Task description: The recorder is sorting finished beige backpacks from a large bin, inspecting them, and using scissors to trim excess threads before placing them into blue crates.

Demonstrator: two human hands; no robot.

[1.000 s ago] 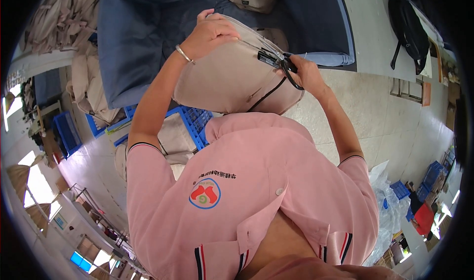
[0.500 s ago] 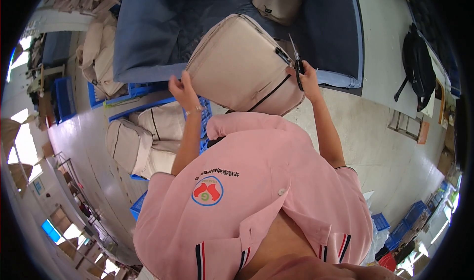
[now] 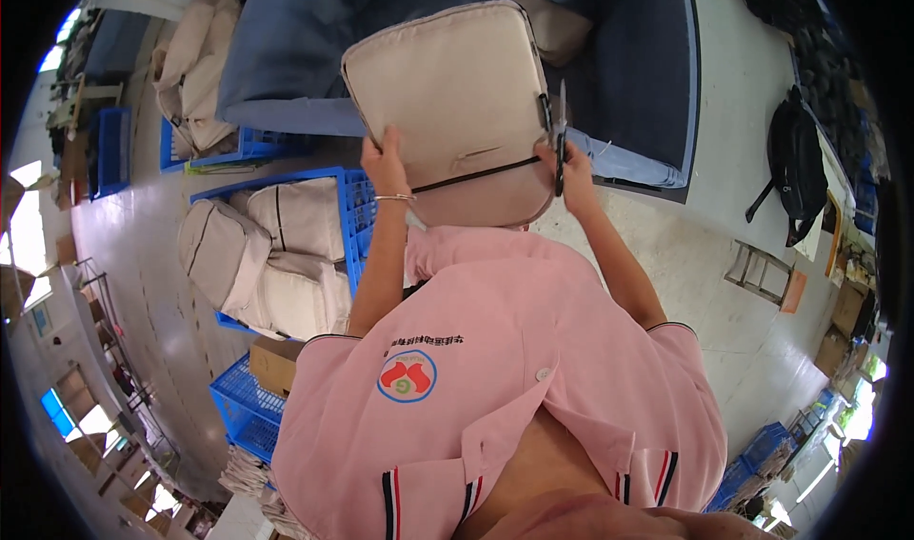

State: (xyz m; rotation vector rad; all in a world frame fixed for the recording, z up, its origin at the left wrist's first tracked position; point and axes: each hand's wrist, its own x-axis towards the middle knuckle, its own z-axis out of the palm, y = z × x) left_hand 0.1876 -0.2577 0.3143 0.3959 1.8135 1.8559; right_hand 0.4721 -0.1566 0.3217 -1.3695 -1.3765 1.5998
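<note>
I hold a beige padded cushion-like bag [image 3: 452, 102] up in front of me, its flat face toward me. A dark strap runs across its lower part. My left hand [image 3: 386, 164], with a thin bracelet at the wrist, grips the bag's lower left edge. My right hand [image 3: 562, 159] is at the bag's right edge and grips small scissors [image 3: 560, 130], their blades pointing up along the dark zipper edge. My pink shirt fills the lower half of the view.
A table covered in dark blue cloth [image 3: 628, 54] lies behind the bag. Blue plastic crates [image 3: 276, 245] at my left hold more beige cushions. A cardboard box [image 3: 276, 364] sits near them. A black backpack [image 3: 795, 169] and a small stool [image 3: 757, 273] stand to the right.
The bag has swung from lying tilted to upright and facing me. My left hand slid from its top down to the lower left edge. My right hand stayed at the right edge with the scissors.
</note>
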